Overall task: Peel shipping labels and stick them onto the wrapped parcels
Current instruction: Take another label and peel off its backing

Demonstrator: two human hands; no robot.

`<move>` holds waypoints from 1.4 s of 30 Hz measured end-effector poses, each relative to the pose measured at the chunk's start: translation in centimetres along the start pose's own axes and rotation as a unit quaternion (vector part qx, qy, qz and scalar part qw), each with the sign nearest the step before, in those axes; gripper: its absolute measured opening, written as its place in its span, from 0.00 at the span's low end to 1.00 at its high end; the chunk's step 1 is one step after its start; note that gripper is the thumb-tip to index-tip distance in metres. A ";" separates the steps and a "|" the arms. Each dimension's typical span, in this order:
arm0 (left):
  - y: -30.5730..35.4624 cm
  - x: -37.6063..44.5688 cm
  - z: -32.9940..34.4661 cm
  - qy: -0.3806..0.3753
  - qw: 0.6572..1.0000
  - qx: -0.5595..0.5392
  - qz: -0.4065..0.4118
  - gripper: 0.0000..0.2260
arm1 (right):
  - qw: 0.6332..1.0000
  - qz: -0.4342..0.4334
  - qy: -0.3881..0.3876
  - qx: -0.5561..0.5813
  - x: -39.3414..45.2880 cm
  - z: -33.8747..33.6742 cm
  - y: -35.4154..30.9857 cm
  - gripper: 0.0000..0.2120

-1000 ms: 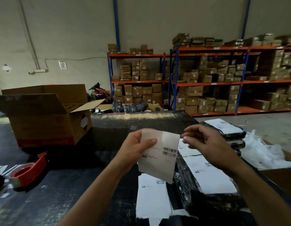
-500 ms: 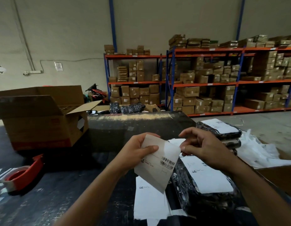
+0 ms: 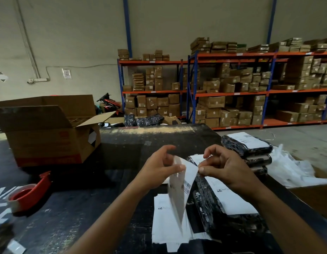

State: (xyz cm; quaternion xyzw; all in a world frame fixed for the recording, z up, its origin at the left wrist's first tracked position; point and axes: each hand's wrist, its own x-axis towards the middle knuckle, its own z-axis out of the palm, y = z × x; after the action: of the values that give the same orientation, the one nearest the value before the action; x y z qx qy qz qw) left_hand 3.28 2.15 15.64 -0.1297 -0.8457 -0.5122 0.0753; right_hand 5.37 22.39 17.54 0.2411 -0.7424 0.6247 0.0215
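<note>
A white shipping label (image 3: 184,182) with a barcode hangs between my hands above the dark table. My left hand (image 3: 159,171) pinches its left side, where a sheet is folding away behind it. My right hand (image 3: 226,167) pinches the label's upper right corner. Below them lies a stack of white label sheets (image 3: 166,220). Just right of it sits a black wrapped parcel (image 3: 221,213) with a white label on top. A pile of labelled black parcels (image 3: 247,143) stands further right.
An open cardboard box (image 3: 43,132) stands at the left on the black table (image 3: 85,208). A red tape dispenser (image 3: 29,193) lies near the left edge. White plastic bags (image 3: 294,167) sit at the right. Shelves of cartons (image 3: 232,92) line the back wall.
My right hand has taken hold of the label's corner, and the label now splits from its backing, turning edge-on. Both hands have shifted slightly closer together.
</note>
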 end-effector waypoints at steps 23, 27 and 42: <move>1.2 -2.9 2.8 -0.073 0.972 -0.223 -0.017 0.16 | 0.999 0.023 0.022 0.005 -1.0 1.8 1.3 0.14; 1.3 -3.0 2.9 -0.074 0.978 -0.193 -0.005 0.16 | 0.999 0.023 0.031 -0.013 -1.1 2.0 1.5 0.14; 0.9 -2.7 2.3 -0.019 0.989 -0.142 0.027 0.14 | 0.996 0.049 0.071 -0.013 -1.3 1.2 2.0 0.11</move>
State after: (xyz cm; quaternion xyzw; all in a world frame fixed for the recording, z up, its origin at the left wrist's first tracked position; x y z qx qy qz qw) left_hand 6.11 4.18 14.65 -0.1715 -0.7621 -0.6221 0.0537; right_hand 6.04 21.89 15.03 0.1590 -0.7581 0.6307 0.0469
